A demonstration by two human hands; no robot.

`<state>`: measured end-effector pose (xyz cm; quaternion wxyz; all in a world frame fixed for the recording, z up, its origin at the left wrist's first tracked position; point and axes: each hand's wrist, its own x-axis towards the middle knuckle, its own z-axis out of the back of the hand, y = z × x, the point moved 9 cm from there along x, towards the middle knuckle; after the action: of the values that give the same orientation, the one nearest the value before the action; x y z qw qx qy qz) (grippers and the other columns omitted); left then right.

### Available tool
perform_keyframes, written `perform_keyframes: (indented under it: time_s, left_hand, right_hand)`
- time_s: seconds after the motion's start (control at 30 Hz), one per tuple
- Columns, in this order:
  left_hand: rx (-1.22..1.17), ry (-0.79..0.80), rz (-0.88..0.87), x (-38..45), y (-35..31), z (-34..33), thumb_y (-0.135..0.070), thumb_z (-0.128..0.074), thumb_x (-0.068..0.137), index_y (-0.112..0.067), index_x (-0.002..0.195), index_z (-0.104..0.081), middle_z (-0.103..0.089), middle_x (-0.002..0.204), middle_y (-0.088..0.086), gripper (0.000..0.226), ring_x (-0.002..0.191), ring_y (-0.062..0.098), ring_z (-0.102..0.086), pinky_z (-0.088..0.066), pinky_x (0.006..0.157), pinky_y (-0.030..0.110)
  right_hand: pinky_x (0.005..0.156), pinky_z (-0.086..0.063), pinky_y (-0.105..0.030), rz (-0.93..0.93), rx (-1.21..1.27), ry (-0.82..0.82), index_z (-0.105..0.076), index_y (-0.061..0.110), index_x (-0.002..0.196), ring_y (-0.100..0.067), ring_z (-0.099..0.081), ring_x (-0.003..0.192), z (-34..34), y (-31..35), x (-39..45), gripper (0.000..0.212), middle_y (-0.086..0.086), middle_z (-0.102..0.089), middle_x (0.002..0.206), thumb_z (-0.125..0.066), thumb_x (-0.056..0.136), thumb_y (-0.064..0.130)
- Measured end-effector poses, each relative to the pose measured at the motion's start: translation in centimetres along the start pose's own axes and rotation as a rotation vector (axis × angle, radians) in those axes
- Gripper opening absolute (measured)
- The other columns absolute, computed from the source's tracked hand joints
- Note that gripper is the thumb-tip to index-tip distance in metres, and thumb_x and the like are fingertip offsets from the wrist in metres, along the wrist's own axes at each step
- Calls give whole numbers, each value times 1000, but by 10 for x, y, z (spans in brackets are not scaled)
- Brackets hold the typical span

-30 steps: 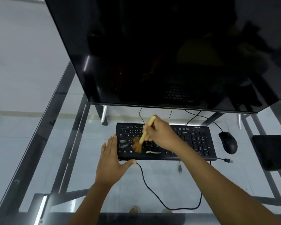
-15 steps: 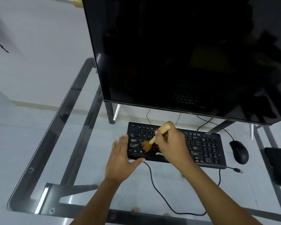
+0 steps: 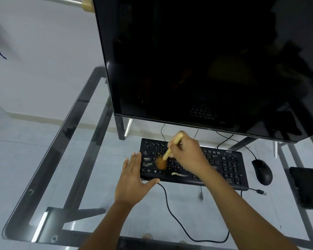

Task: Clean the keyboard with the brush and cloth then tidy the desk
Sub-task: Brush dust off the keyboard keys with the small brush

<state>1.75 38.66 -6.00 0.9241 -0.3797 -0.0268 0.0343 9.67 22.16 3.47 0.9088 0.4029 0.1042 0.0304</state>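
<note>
Bristles of a small brush (image 3: 167, 155), orange-brown and blurred, rest on the left-hand keys of a black keyboard (image 3: 224, 165) that lies on a glass tabletop (image 3: 49, 177) under the lower edge of a large dark monitor (image 3: 197, 60). The right hand (image 3: 187, 156) grips the brush's pale wooden handle, its fingers curled round it, with the handle tilted up and away toward the monitor. The left hand (image 3: 134, 179) lies flat with straight fingers against the keyboard's left end, the thumb spread along its front edge, holding nothing. Pale smudges show on several keys and on the space bar. A black cable (image 3: 172, 212) loops from the keyboard's front toward the near edge of the tabletop. A black mouse (image 3: 262, 171) sits just beside the keyboard's right end, and a folded black cloth (image 3: 307, 186) lies near the tabletop's right edge, apart from the mouse.
</note>
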Motion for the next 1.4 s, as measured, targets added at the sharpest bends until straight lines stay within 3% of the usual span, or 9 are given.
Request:
perform_keyframes:
  time_s: [0.17,0.3,0.43,0.63,0.8,0.9,1.1,1.3,1.4]
  left_hand:
    - [-2,6,8,2,0,2,-63,-69,72,-18,151,-18,-17,155,-8,103,136,3,7,-5,113,28]
    - [15,20,10,1,0,0,-63,-67,73,-17,151,-17,-12,153,-9,104,136,4,9,-4,113,28]
    - [5,17,-2,1,0,1,-64,-66,74,-16,151,-18,-10,151,-11,103,137,3,9,-1,113,27]
    - [24,-56,-49,1,-1,3,-73,-53,72,-7,147,-31,-22,147,-4,102,134,-12,18,-9,111,44]
    - [21,-48,-53,3,0,3,-74,-51,72,-8,148,-27,-24,150,-2,103,132,-14,21,-5,113,40]
    - [38,-53,-51,2,3,1,-74,-52,73,-8,147,-29,-27,152,2,102,136,-7,12,-7,114,39]
    - [28,-78,-74,3,-1,4,-64,-67,74,-5,146,-31,-29,150,3,99,133,-12,17,-8,112,43]
    - [57,-47,-90,4,3,-3,-72,-56,75,-9,147,-29,-32,152,5,100,143,4,-5,-11,117,36]
    - [53,-64,-96,4,3,-1,-71,-56,75,-8,146,-31,-37,150,9,98,141,5,-8,-13,116,37]
  right_hand:
    - [43,-40,-10,48,26,-248,-53,13,93,5,-58,49,32,14,21,4,7,-58,66,-52,97,13]
    - [53,-52,-27,14,-65,26,-54,13,92,-11,-67,62,-7,13,30,6,-4,-68,77,-52,95,17]
    - [47,-39,-7,127,-129,-187,-52,11,92,4,-57,55,8,28,33,9,2,-62,76,-51,98,18]
    - [60,-55,-36,125,-135,-37,-51,15,90,-18,-67,71,-26,32,36,7,-1,-68,82,-51,95,20]
    - [48,-41,-11,141,45,-166,-55,14,95,3,-57,55,-13,40,41,3,6,-62,71,-54,96,17]
    - [52,-49,-19,103,-1,-54,-54,10,94,-4,-65,64,-34,35,38,6,2,-67,74,-52,96,16]
    - [62,-58,-39,14,220,-173,-56,18,93,-25,-70,74,-18,25,39,5,-7,-71,84,-54,94,14]
    - [45,-39,-15,72,42,-237,-54,16,94,-1,-58,54,-6,22,33,3,-1,-67,79,-53,95,13]
    - [59,-57,-34,15,211,-186,-57,15,93,-19,-69,68,-4,14,32,4,0,-70,79,-54,95,13]
